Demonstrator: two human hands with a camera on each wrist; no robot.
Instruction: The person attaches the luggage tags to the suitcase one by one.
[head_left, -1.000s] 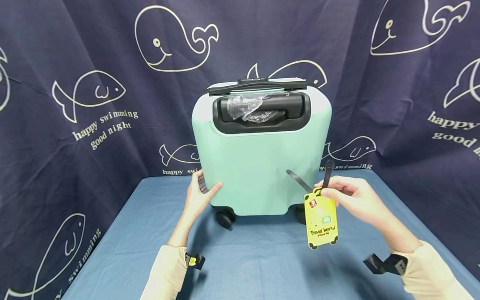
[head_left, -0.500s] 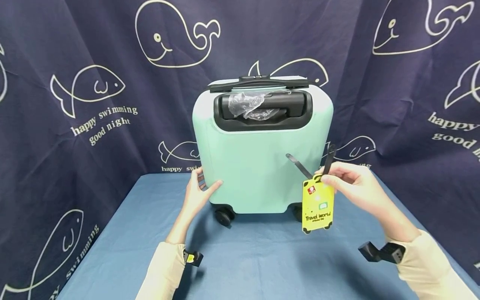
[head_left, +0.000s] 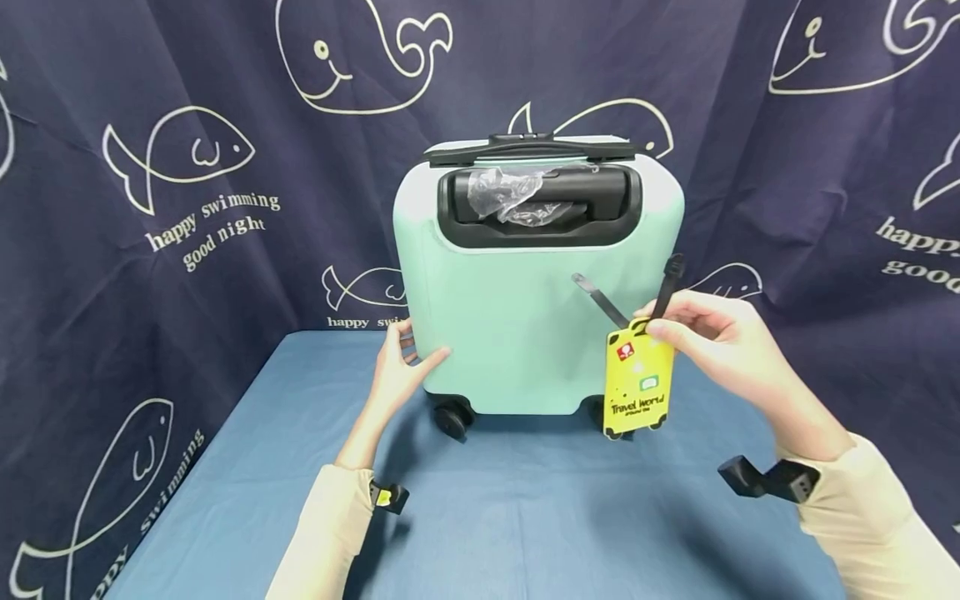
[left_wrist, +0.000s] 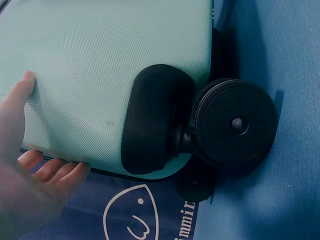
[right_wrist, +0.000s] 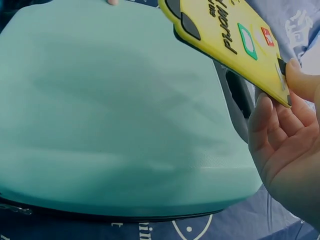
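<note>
A mint-green suitcase (head_left: 517, 325) stands upright on its black wheels, its recessed black handle partly wrapped in clear plastic. My left hand (head_left: 396, 371) grips its lower left edge, thumb on the front face and fingers round the side, as the left wrist view also shows. In front of the lower right side, my right hand (head_left: 723, 337) pinches the top of a yellow luggage tag (head_left: 639, 382) printed "Travel World". The tag's black strap (head_left: 600, 300) is unfastened, with its two ends sticking up apart. In the right wrist view the tag (right_wrist: 235, 40) is clear of the suitcase.
Blue cloth (head_left: 487, 517) covers the table under the suitcase. Close behind hangs a dark blue curtain (head_left: 225, 275) with white whale and fish drawings. A black carry handle (head_left: 528, 150) lies across the suitcase top. The near wheel (left_wrist: 237, 125) shows large in the left wrist view.
My right hand has raised the luggage tag a little along the suitcase front. My left hand keeps its place on the edge. The head view has tilted down slightly.
</note>
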